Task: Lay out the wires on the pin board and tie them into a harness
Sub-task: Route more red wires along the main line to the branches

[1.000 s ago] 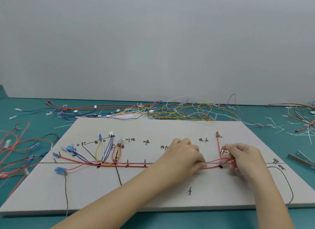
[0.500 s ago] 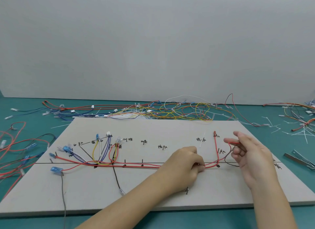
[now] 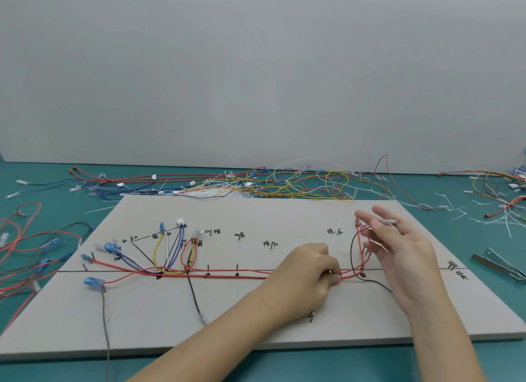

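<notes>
A: Surroundings? Anything blocking?

B: Board on teal table. Loose wire pile behind the far edge, more wires off to the left, cut ties and tool to the right. Left forearm crosses the board's near half and hides part of the drawn line.

A: Hands?

B: Left hand curled, pinching red wires on the centre line. Right hand raised palm-in, fingers loosely spread; a clear-sleeved terminal sits at the fingertips, grip unclear. Black wire loops beside it.

A: Versus half a second ago?

B: Right hand is higher and more spread. Left hasn't moved. Black loop stands taller.
</notes>
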Demonstrator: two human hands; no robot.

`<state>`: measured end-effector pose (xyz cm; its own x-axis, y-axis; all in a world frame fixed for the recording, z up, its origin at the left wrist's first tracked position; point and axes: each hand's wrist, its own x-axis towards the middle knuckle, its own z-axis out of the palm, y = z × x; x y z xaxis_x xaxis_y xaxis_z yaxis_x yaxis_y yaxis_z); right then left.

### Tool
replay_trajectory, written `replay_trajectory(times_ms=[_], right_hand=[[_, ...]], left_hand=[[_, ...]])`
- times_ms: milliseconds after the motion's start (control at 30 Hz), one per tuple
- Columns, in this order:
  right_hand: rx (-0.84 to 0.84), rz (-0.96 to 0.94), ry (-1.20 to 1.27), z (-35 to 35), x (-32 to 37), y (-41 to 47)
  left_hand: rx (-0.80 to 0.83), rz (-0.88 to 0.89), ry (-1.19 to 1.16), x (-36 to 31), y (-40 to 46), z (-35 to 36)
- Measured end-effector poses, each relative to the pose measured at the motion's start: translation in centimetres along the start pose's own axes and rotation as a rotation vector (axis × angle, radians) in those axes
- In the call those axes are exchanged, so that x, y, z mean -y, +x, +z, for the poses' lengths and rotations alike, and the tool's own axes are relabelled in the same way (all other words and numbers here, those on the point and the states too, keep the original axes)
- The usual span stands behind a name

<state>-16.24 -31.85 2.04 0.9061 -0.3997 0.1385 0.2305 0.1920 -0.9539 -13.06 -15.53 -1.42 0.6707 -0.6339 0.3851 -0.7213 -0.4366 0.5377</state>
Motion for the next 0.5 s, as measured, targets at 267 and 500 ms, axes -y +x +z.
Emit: replay_trajectory(times_ms=[267,500], right_hand=[[-0.096,0.053,-0.198,0.8,-0.5,-0.2],[-0.001,0.103,-0.513,-0.5,0.1,-1.0]], left_hand=[[-0.056,0.002,-0.007,-0.1,0.0,0.1],[-0.033,-0.006,-0.048,-0.1,0.1,-0.1]])
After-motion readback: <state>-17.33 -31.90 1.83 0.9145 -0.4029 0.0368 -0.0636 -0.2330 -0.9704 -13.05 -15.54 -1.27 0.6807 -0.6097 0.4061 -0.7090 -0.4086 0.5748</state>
